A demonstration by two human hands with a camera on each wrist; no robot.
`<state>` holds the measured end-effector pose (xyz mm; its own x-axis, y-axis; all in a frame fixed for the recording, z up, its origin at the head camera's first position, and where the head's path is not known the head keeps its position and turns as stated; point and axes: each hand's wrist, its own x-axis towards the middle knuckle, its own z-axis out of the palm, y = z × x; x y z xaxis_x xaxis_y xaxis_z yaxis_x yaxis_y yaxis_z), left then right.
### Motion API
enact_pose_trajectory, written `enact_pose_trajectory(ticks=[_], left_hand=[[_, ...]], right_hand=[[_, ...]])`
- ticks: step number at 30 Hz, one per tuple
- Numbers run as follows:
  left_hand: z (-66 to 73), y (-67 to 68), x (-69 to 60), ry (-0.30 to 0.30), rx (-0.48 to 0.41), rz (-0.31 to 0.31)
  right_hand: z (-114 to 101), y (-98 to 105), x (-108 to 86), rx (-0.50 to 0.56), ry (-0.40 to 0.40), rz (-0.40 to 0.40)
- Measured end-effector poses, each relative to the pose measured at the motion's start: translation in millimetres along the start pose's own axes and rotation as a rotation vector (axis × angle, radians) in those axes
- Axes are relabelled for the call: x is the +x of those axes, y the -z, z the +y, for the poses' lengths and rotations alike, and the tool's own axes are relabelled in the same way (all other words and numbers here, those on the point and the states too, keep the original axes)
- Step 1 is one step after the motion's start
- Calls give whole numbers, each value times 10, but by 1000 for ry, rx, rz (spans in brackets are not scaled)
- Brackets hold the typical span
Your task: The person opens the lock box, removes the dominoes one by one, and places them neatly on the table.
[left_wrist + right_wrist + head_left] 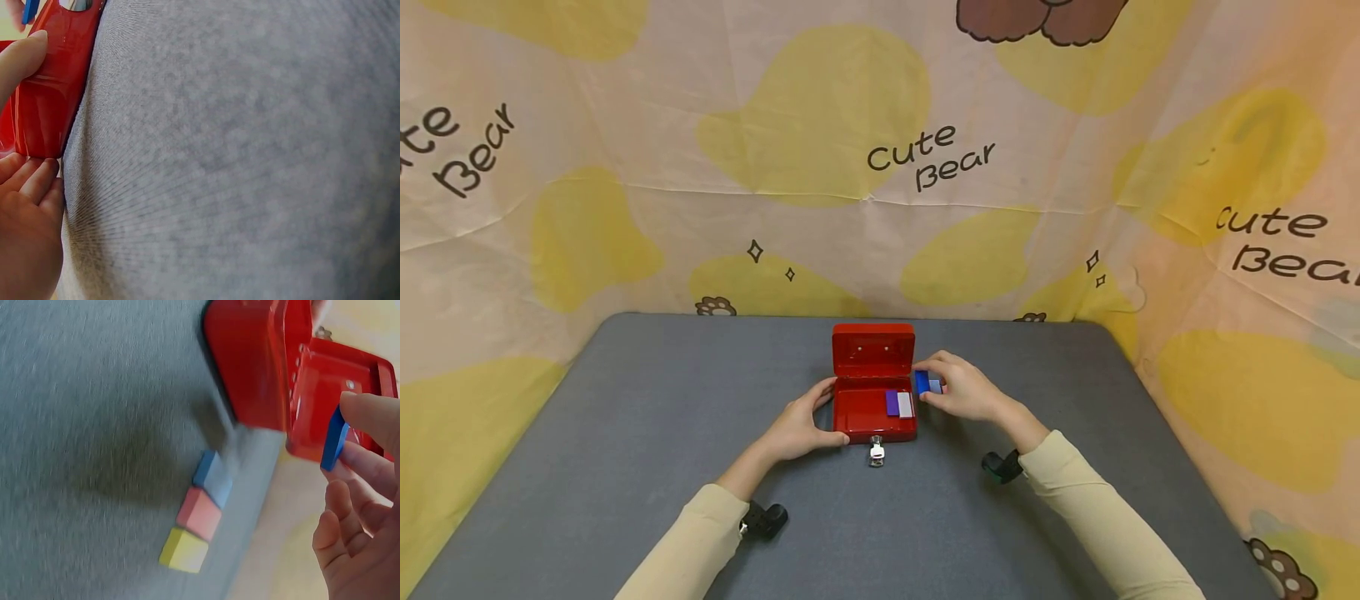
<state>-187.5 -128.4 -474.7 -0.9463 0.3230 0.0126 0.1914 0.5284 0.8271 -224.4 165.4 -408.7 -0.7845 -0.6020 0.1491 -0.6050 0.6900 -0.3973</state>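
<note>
An open red metal box [859, 408] stands on the grey table, its lid raised at the back. Inside, at the right, lie a purple block [892, 403] and a white block [906, 405]. The left hand [797, 427] grips the box's left side, thumb at the front corner [31, 53] and fingers along the side. Just right of the box, the right hand [962, 387] pinches a dark blue block [335, 440] between thumb and fingers, above the table.
On the table right of the box, a light blue block [214, 478], a pink block [199, 514] and a yellow block [184, 550] stand in a row. A silver lock [877, 452] hangs at the box's front. A patterned cloth [820, 108] hangs behind the table.
</note>
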Motion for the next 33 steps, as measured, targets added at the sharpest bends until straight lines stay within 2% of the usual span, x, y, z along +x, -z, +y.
enact_pose_trajectory(ticks=[12,26,33], left_hand=[[9,0,6,10,-4,1],[0,5,18,7,-10,-2],[-9,12,23,-21,-17,1]], right_hand=[[253,128,-98,33,-42,9],[542,99,-219,6,-47,33],[661,80,-282,-1,-68,21]])
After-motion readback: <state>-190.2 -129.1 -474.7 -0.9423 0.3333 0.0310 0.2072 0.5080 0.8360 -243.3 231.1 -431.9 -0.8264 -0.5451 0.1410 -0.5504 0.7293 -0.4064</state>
